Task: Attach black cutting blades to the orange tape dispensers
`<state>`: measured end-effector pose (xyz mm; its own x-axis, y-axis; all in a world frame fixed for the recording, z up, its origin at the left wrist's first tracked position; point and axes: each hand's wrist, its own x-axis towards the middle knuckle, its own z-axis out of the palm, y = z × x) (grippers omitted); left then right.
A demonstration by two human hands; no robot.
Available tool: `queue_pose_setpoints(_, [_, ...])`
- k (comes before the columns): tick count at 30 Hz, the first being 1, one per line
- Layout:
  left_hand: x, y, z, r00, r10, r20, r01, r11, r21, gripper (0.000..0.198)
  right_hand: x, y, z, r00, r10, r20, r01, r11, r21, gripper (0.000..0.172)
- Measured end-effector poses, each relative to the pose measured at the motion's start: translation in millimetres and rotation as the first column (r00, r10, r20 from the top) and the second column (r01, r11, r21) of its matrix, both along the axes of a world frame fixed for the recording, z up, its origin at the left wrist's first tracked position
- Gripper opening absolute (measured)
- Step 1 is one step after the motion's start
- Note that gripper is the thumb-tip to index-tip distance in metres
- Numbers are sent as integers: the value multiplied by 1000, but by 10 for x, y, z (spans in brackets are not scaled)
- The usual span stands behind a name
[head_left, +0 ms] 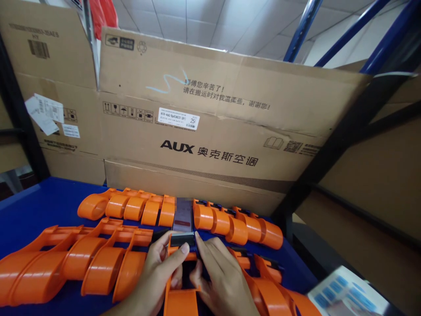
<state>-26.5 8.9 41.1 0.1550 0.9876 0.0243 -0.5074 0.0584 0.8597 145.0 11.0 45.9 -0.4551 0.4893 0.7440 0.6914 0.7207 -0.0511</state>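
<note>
Both hands are at the bottom middle of the head view, on an orange plastic part with a dark roller or bar across its top. My left hand grips its left side, thumb on the dark bar. My right hand is closed at its right side, index finger pointing up beside the bar and thumb curled near the orange frame. Just beyond the bar a phone-like dark screen stands among the orange parts. The lower ends of some fingers are hidden.
Rows of orange looped parts lie left and right on the blue surface. A large cardboard sheet stands behind. Black posts flank it. A blue and white printed sheet is at lower right.
</note>
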Motion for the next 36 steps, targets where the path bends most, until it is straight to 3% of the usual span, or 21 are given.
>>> queue_pose_setpoints(5, [10,29,-69,1000,6,16,-6,1000,-4,41,49,-32,131,998,67,-4,-67,996,-65,54])
queue_pose_setpoints(9, [29,54,-127,1000,-4,5,4,1000,-3,42,95,-40,134,999,43,-28,-43,999,6,42])
queue_pose_setpoints(16, [34,11,-136,999,-36,-20,36,999,2,34,80,-45,18,998,51,-21,-50,996,68,47])
queue_pose_setpoints(19, [20,10,-133,999,-34,-13,34,999,15,32,60,-66,68,996,79,-52,-77,996,36,46])
queue_pose_setpoints(23, [-42,49,-193,994,-105,6,105,994,12,35,91,-89,197,968,83,-237,-108,989,-96,26])
queue_pose_setpoints(26, [-85,65,-253,986,-166,10,165,985,47,34,133,-65,253,942,-51,-331,7,991,-133,19])
queue_pose_setpoints(29, [-80,47,-248,986,-164,41,162,985,55,34,155,-3,243,916,-242,-319,184,962,-201,17])
queue_pose_setpoints(36, [-28,-37,-102,995,-68,70,65,997,39,33,155,93,123,871,-490,27,477,833,-279,15])
